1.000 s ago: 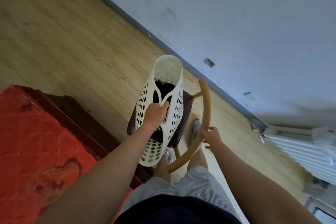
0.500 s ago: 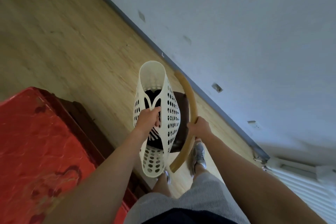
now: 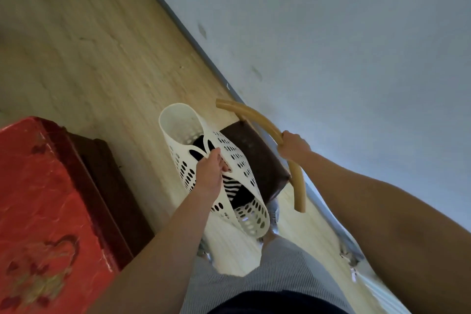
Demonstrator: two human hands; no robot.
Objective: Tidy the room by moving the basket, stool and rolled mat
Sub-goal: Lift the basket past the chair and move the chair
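Note:
My left hand (image 3: 210,172) grips the rim handle of a white perforated plastic basket (image 3: 178,125), which hangs off the floor with dark and striped cloth inside. To its right, my right hand (image 3: 293,145) is closed around the curved tan wooden backrest of a stool (image 3: 252,153) with a dark brown seat, also lifted off the floor. The stool's legs are hidden beneath the seat and basket. No rolled mat is in view.
A bed with a red patterned cover (image 3: 38,199) and dark wooden frame fills the lower left. A pale wall (image 3: 331,46) with a grey skirting board runs diagonally on the right. Light wooden floor (image 3: 76,46) stretches ahead between them.
The view has swung as I walk. The stool has turned in my right hand, so its backrest now curves toward the wall. The basket stays in my left hand.

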